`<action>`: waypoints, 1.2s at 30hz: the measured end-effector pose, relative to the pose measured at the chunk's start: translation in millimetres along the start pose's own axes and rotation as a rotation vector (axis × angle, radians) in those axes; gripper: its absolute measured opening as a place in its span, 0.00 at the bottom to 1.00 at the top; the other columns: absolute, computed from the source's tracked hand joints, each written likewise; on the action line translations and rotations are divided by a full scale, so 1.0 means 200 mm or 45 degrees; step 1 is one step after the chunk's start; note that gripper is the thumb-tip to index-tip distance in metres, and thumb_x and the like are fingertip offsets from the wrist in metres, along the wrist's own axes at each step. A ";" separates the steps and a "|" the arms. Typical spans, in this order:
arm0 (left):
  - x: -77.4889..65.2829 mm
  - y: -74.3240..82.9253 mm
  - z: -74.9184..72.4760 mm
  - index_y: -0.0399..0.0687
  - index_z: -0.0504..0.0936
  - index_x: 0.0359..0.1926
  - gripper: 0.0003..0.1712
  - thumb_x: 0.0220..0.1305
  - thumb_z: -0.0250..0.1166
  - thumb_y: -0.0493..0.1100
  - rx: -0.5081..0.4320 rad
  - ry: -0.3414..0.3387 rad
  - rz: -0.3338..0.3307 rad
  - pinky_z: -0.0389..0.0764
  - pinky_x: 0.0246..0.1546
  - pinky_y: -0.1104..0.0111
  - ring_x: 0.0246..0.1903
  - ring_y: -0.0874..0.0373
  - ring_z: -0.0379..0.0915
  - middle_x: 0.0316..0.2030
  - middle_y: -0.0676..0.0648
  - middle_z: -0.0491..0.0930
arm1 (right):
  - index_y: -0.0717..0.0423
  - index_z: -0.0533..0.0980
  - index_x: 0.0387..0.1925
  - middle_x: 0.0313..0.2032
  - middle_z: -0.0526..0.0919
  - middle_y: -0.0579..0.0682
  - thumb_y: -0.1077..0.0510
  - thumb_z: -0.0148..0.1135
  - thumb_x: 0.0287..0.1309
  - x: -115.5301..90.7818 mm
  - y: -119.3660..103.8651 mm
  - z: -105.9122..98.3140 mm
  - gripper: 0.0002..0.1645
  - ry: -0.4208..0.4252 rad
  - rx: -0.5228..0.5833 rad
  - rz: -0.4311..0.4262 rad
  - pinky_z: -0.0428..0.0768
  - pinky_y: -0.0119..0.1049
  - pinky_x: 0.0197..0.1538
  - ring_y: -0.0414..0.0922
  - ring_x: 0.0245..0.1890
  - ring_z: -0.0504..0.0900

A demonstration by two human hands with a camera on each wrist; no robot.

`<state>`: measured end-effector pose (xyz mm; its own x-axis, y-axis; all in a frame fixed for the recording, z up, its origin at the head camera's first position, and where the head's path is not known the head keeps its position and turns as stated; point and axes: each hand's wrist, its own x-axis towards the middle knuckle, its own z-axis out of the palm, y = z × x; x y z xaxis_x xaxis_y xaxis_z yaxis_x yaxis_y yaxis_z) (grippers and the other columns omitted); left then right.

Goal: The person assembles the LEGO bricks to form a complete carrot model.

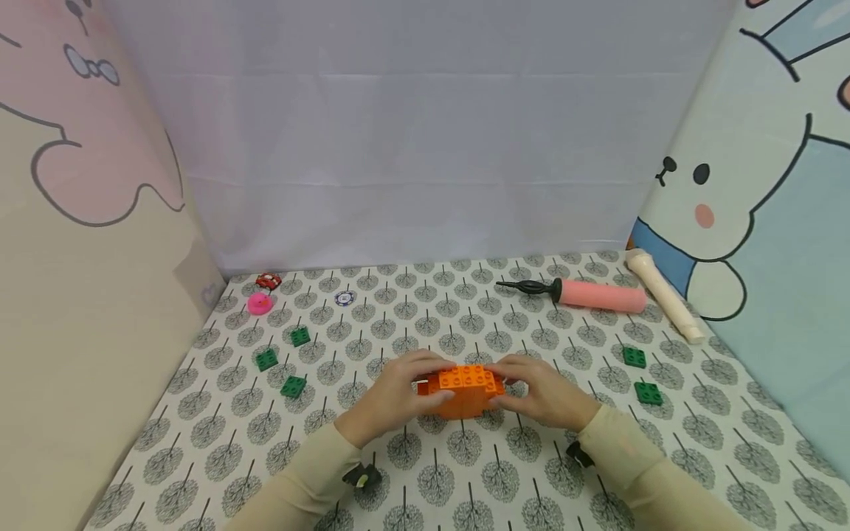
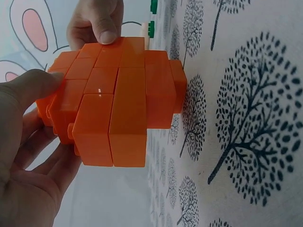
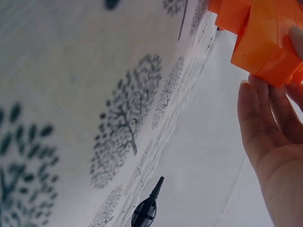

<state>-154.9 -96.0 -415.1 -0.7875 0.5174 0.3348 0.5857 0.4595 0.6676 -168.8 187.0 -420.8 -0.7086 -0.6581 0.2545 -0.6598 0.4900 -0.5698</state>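
Both hands hold one orange building-block assembly (image 1: 463, 394) over the middle of the table. My left hand (image 1: 405, 387) grips its left end, thumb on the near face and fingers behind. At the other end my right hand (image 1: 547, 391) grips it the same way, thumb in front. The left wrist view shows the stacked orange blocks (image 2: 97, 104) in stepped layers, narrowing toward the tablecloth. In the right wrist view the fingers (image 3: 265, 111) reach behind the corner of the orange blocks (image 3: 265, 42).
Small green blocks (image 1: 293, 386) lie to the left, and two more green blocks (image 1: 648, 393) to the right. Farther back are a pink rubber duck (image 1: 260, 303), a red toy car (image 1: 268, 280), a poker chip (image 1: 344, 298), a pink balloon pump (image 1: 598, 295) and a cream-coloured tube (image 1: 664, 295).
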 end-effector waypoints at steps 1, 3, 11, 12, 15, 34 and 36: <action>0.00 0.00 0.00 0.48 0.82 0.58 0.25 0.60 0.73 0.46 -0.002 0.000 -0.001 0.82 0.48 0.74 0.46 0.64 0.77 0.52 0.54 0.81 | 0.52 0.76 0.64 0.52 0.81 0.42 0.44 0.67 0.62 0.00 0.00 0.00 0.32 -0.002 -0.001 -0.003 0.83 0.42 0.52 0.39 0.49 0.80; 0.00 0.01 0.00 0.47 0.82 0.58 0.25 0.60 0.73 0.45 0.003 0.006 0.004 0.82 0.47 0.74 0.45 0.64 0.77 0.51 0.53 0.82 | 0.53 0.75 0.64 0.52 0.81 0.43 0.43 0.66 0.62 0.00 0.00 0.00 0.32 -0.004 -0.013 -0.008 0.83 0.41 0.53 0.39 0.49 0.80; -0.01 0.00 -0.03 0.45 0.75 0.65 0.33 0.61 0.71 0.50 0.069 -0.064 -0.010 0.81 0.53 0.70 0.48 0.61 0.77 0.52 0.50 0.80 | 0.52 0.75 0.64 0.53 0.81 0.43 0.44 0.67 0.62 0.01 0.00 -0.01 0.32 -0.007 -0.004 0.009 0.83 0.41 0.53 0.39 0.49 0.80; -0.01 0.00 -0.05 0.46 0.73 0.67 0.36 0.60 0.71 0.52 0.075 -0.082 -0.026 0.81 0.54 0.67 0.50 0.59 0.77 0.53 0.50 0.79 | 0.52 0.75 0.64 0.53 0.81 0.43 0.44 0.67 0.62 0.00 0.00 0.00 0.32 -0.008 -0.004 0.016 0.83 0.41 0.53 0.39 0.50 0.80; -0.05 -0.04 -0.15 0.50 0.70 0.70 0.41 0.58 0.71 0.57 0.123 -0.123 -0.093 0.76 0.62 0.58 0.57 0.55 0.74 0.59 0.50 0.77 | 0.52 0.75 0.65 0.54 0.81 0.43 0.43 0.66 0.62 0.00 0.00 0.00 0.33 -0.015 -0.009 0.036 0.83 0.42 0.54 0.39 0.50 0.80; -0.55 -0.55 -0.69 0.40 0.79 0.60 0.34 0.53 0.76 0.46 0.421 -0.157 -0.525 0.69 0.62 0.39 0.61 0.34 0.69 0.60 0.35 0.76 | 0.53 0.75 0.64 0.55 0.80 0.48 0.42 0.68 0.59 0.00 -0.02 -0.01 0.35 -0.018 -0.024 0.096 0.82 0.48 0.56 0.45 0.53 0.80; -0.58 -0.57 -0.70 0.39 0.79 0.60 0.32 0.54 0.75 0.43 0.430 -0.154 -0.530 0.69 0.62 0.38 0.60 0.33 0.69 0.60 0.34 0.75 | 0.53 0.75 0.64 0.56 0.80 0.48 0.41 0.68 0.59 0.00 -0.02 -0.01 0.35 -0.023 -0.028 0.105 0.81 0.48 0.56 0.45 0.53 0.80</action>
<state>-157.7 -308.8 -437.0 -0.9498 0.3127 -0.0045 0.2741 0.8392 0.4698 -167.2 185.6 -416.6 -0.7563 -0.6251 0.1930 -0.6046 0.5552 -0.5711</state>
